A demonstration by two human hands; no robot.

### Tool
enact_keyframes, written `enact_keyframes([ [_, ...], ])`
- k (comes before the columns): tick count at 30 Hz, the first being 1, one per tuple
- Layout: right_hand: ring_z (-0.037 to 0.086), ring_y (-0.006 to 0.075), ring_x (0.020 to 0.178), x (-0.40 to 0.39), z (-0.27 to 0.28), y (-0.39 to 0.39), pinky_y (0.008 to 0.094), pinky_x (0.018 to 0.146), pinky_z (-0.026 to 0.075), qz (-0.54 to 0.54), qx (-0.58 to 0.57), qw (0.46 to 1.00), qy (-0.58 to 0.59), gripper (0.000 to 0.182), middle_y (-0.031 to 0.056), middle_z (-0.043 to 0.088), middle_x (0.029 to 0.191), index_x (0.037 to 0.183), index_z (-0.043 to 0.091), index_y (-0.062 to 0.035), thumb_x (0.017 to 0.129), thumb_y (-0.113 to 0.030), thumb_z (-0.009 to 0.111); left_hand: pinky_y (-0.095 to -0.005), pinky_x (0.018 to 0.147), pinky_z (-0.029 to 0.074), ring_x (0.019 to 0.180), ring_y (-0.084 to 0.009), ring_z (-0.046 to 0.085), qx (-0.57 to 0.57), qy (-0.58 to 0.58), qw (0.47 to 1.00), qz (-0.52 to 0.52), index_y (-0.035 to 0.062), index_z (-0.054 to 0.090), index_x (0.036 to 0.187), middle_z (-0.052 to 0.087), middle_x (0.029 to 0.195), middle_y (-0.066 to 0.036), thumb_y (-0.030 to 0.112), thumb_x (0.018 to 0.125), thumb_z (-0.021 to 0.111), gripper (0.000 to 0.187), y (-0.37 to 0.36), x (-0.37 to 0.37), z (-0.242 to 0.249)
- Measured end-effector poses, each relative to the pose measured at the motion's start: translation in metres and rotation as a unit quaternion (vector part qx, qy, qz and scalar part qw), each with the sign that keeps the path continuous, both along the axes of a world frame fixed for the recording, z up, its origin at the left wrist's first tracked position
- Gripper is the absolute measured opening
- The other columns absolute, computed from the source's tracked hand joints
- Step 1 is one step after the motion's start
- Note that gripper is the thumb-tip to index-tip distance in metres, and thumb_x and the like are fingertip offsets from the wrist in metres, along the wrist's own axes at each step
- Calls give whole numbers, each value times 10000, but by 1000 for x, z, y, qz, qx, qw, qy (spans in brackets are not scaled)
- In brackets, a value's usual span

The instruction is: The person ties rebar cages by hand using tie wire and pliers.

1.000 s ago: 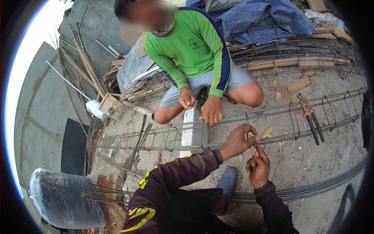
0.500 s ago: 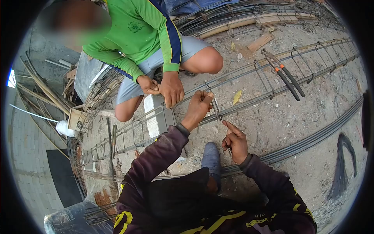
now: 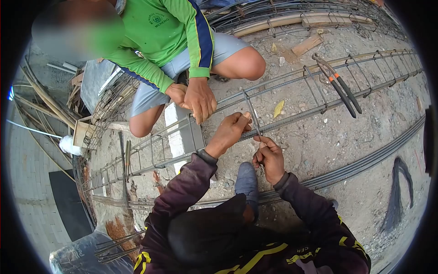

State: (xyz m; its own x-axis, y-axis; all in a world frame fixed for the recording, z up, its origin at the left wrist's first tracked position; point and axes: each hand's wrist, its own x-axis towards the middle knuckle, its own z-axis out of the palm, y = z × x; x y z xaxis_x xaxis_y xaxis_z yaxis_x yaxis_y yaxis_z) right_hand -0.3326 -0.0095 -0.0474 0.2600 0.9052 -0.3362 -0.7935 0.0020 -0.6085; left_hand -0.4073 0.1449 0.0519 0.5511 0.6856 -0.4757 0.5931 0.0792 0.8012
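A long rebar cage (image 3: 292, 119) with square stirrups runs across the ground in front of me. My left hand (image 3: 229, 133) is closed in a pinch beside one stirrup (image 3: 251, 109), its fingertips over the lower bars. Whatever lies between those fingers is hidden. At the lower corner of the same stirrup is my right hand (image 3: 270, 160), its index finger and thumb touching there and its other fingers curled. Something thin and dark shows by those fingers, too small to name. Pincers (image 3: 340, 86) with orange and black handles rest on the cage to the right.
Across the cage a co-worker in a green shirt (image 3: 157, 34) squats, hands (image 3: 196, 101) together at the bars. A pale block (image 3: 175, 130) stands under the cage. Long rods (image 3: 337, 176) lie near my foot (image 3: 247, 180). A bundle of dark wire (image 3: 396, 196) lies far right.
My left hand has come down from the stirrup's upper part toward the lower bars. My right hand has moved up and left to the stirrup's lower corner, its index finger now bent in.
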Motion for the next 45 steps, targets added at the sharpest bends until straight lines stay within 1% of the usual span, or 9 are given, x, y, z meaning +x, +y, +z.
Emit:
enact_keyframes([
  [3, 553, 106, 589, 1, 0, 4, 254, 496, 421, 0, 8, 1000, 19, 255, -12, 500, 638, 1236, 600, -36, 1051, -164, 479, -266, 788, 474, 871, -121, 607, 10, 44, 998, -45, -32, 654, 1014, 669, 884, -85, 353, 1025, 557, 397, -10, -1, 8],
  [6, 549, 102, 584, 3, -1, 3, 252, 492, 417, 5, 6, 1000, 18, 239, -15, 501, 636, 1203, 606, -36, 1055, -176, 482, -271, 823, 485, 901, -121, 616, 2, 22, 996, -83, -39, 639, 1077, 668, 939, -73, 288, 1025, 558, 341, -1, -10, -12],
  [15, 517, 48, 549, -11, -6, 11, 213, 472, 394, -49, -17, 995, -80, 245, -15, 558, 639, 1162, 646, -37, 1051, -201, 502, -286, 872, 522, 909, -143, 666, -39, -109, 992, -44, -27, 590, 1066, 667, 997, -83, 79, 962, 618, 151, -10, -13, -20],
  [18, 523, 53, 548, -16, -2, 13, 212, 476, 396, -62, -30, 995, -69, 253, -7, 569, 640, 1162, 652, -28, 1050, -197, 500, -285, 865, 520, 896, -155, 673, -23, -118, 992, -51, -27, 578, 1066, 671, 975, -97, 88, 946, 650, 181, -11, -12, -20],
  [24, 477, 50, 504, -24, 2, 17, 214, 476, 393, -97, -47, 993, -41, 258, -7, 558, 612, 1155, 668, -18, 1042, -176, 496, -276, 811, 530, 884, -144, 666, 192, -28, 978, -78, -37, 574, 1036, 667, 924, -102, 158, 904, 742, 289, -30, -4, -10],
  [27, 512, 62, 502, -26, 1, 19, 222, 459, 380, -115, -23, 992, -44, 265, -9, 573, 629, 1150, 660, -29, 1048, -224, 512, -282, 699, 514, 769, -153, 646, 208, -20, 977, -28, -49, 614, 965, 700, 867, -129, 184, 843, 794, 318, -33, 0, -16],
  [33, 495, 80, 498, -31, 8, 23, 236, 475, 422, -134, -47, 990, 11, 255, 20, 562, 644, 1108, 667, -6, 1041, -167, 481, -244, 579, 430, 660, -86, 547, 171, -115, 978, 32, -20, 583, 847, 656, 762, -60, 146, 860, 787, 264, -36, -1, -35],
  [36, 490, 79, 489, -32, 10, 23, 235, 467, 416, -137, -52, 988, 40, 249, 13, 557, 639, 1099, 664, -9, 1042, -173, 485, -222, 577, 406, 650, -61, 519, 158, -126, 977, 64, -6, 574, 848, 634, 747, -32, 118, 871, 777, 239, -42, 0, -35],
  [45, 491, 77, 489, -48, 7, 28, 238, 464, 413, -182, -31, 980, 72, 233, 12, 568, 656, 1076, 652, -14, 1045, -176, 487, -214, 640, 470, 698, -110, 626, 183, -107, 974, 80, -37, 587, 940, 657, 800, -77, 121, 869, 780, 260, -54, 11, -21],
])
